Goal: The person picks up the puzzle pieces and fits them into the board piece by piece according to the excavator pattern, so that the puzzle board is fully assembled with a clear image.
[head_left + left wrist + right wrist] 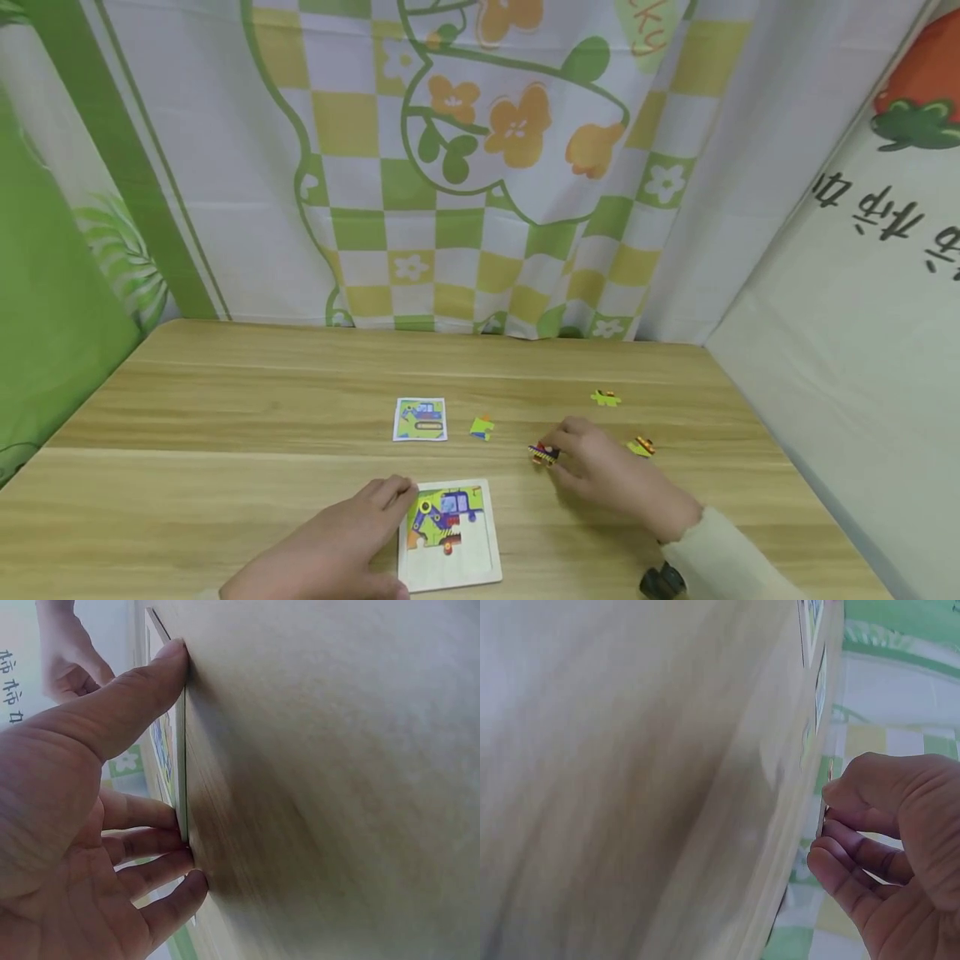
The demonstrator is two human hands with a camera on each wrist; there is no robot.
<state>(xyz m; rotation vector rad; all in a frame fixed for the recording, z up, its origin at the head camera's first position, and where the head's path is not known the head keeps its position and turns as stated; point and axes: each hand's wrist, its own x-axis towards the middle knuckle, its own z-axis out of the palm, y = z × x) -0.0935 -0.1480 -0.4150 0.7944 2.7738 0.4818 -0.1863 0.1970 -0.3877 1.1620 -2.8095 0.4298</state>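
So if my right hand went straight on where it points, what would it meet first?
Probably the loose green piece by the picture card, past the dark piece your right hand pinches; the hand's height is unclear.

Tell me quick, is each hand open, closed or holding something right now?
Left hand: open, touching the edge of the puzzle tray.
Right hand: closed, pinching a puzzle piece.

The left hand (pixel 337 533) spreads its thumb (pixel 142 690) from its fingers (pixel 146 844); the right hand (pixel 600 471) pinches. A sleeve (pixel 727 558) covers the right forearm (pixel 677 510).
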